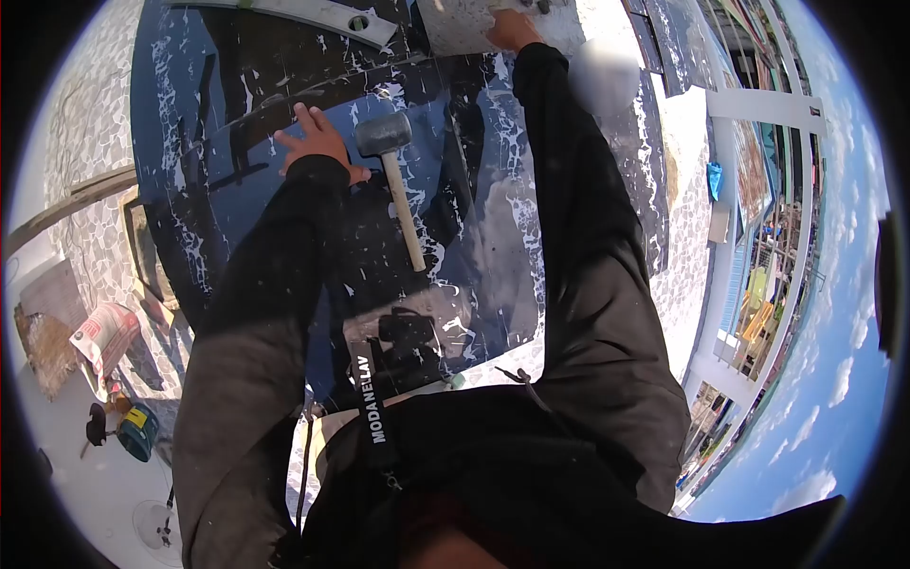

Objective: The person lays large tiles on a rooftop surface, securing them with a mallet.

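Note:
My left hand (318, 142) lies with its fingers spread on a dark, glossy panel (227, 194) streaked with white. Just right of it rests a rubber mallet (387, 135) with a grey head and a pale wooden handle pointing toward me. My right hand (515, 30) reaches far forward onto a pale, rough slab (455, 27) at the top edge of the view. Its fingers are small and bunched together there, and I cannot tell what they grip. Left of that slab, a pale spirit level (327, 17) with a round opening lies across the dark surface.
Stone-patterned flooring (100, 90) borders the panel on the left, with a wooden strip (71, 211) across it. A red-and-white sack (106, 334) and a green container (138, 434) stand lower left. On the right runs a pale railing (768, 109), with buildings and sky beyond.

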A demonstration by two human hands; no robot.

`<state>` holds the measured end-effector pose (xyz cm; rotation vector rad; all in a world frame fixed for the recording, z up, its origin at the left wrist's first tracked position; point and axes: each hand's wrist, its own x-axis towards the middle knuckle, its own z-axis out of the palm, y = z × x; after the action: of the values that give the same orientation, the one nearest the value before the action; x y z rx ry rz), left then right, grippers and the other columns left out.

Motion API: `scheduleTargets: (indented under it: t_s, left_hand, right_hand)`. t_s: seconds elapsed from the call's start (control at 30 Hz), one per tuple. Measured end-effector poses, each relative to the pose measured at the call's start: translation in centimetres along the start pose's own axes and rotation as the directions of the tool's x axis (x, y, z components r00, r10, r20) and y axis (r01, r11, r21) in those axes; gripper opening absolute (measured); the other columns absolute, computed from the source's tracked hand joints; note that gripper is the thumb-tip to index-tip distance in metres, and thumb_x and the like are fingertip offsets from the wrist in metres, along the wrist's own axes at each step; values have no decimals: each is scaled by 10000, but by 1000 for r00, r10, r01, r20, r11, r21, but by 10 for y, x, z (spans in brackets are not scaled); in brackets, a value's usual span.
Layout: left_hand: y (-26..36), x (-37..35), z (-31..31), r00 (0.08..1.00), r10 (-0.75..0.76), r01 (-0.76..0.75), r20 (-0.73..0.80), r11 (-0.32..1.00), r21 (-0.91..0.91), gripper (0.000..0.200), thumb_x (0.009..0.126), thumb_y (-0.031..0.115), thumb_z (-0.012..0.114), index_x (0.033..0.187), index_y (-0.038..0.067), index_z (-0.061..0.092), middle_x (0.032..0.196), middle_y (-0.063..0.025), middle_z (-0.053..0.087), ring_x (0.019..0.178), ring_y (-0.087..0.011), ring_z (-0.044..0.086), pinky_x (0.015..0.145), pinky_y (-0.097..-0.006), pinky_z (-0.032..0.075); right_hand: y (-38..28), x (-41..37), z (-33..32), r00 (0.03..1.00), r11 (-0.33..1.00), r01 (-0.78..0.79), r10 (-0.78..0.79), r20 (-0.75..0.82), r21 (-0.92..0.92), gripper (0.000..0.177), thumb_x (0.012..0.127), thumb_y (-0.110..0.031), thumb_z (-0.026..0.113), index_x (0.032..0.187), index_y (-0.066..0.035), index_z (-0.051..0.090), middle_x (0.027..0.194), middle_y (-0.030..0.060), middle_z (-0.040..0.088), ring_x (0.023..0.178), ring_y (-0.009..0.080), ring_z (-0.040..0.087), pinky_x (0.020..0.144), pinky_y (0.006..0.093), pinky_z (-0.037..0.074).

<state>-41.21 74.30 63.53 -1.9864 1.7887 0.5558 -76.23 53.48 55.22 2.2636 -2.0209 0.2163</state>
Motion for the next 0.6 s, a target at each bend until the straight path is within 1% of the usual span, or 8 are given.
scheduleTargets:
  t_s: [0.07,0.17,0.23,0.27,0.33,0.47,0.53,0.6]
  left_hand:
    - [1,0,-3,1000,0,0,3,1000,-7,1343,590,568,861,1541,60,60,1616,-133,27,1380,-570,195,1009,-557,439]
    - [0,-2,-5,999,-3,4,41,1000,-30,1327,624,547,856,1541,53,32,1619,-109,-55,1413,-538,122,948,-634,469]
    - [1,-2,-7,999,-3,5,46,999,-35,1333,624,550,855,1540,50,26,1619,-109,-60,1410,-541,128,947,-633,471]
    - [2,-1,-6,999,0,2,43,999,-34,1333,624,550,855,1540,50,26,1619,-109,-60,1410,-541,128,947,-633,471]
    - [1,0,-1,1000,-6,6,3,1000,-9,1355,579,559,870,1541,61,55,1618,-131,8,1383,-569,189,1004,-566,439]
    - [-1,2,4,1000,15,-16,-18,1000,-27,1362,569,551,878,1538,55,60,1617,-134,16,1383,-571,185,1004,-565,440]
    - [3,-1,-2,1000,-17,17,5,999,-27,1365,553,546,890,1541,75,73,1615,-140,20,1379,-582,177,997,-567,446]
    - [5,-1,-4,1000,-11,11,-9,999,-32,1342,555,512,899,1540,88,93,1616,-128,24,1389,-562,183,993,-577,448]
  right_hand:
    - [-22,-33,-50,955,970,-224,199,220,96,390,811,-297,620,1154,-117,664,1259,248,573,1124,401,584,901,476,502]
    - [-62,-69,-84,954,928,-223,145,261,300,382,794,-212,615,1161,-117,665,1204,222,586,1108,409,581,895,512,486]
    - [-83,-98,-66,990,893,109,-136,29,437,372,784,-137,612,1149,-142,678,1096,171,598,1046,388,596,845,530,485]
    - [-93,-110,-65,991,894,108,-133,26,435,372,784,-137,612,1149,-142,678,1096,171,598,1046,388,596,845,530,485]
    - [-110,-135,-66,976,954,214,-218,-5,208,353,790,-88,602,1127,-148,689,1005,166,584,972,365,598,809,483,497]
    - [-123,-157,-86,974,974,219,-222,42,65,337,788,-133,627,1118,-148,689,990,156,587,979,343,594,796,452,504]
    - [-137,-173,-102,945,961,149,-207,252,232,336,788,-151,632,1120,-148,683,973,146,609,965,355,611,794,461,510]
    - [-176,-225,-127,941,818,-127,-80,329,561,285,800,-246,659,1016,-62,630,955,175,632,904,414,634,793,487,516]
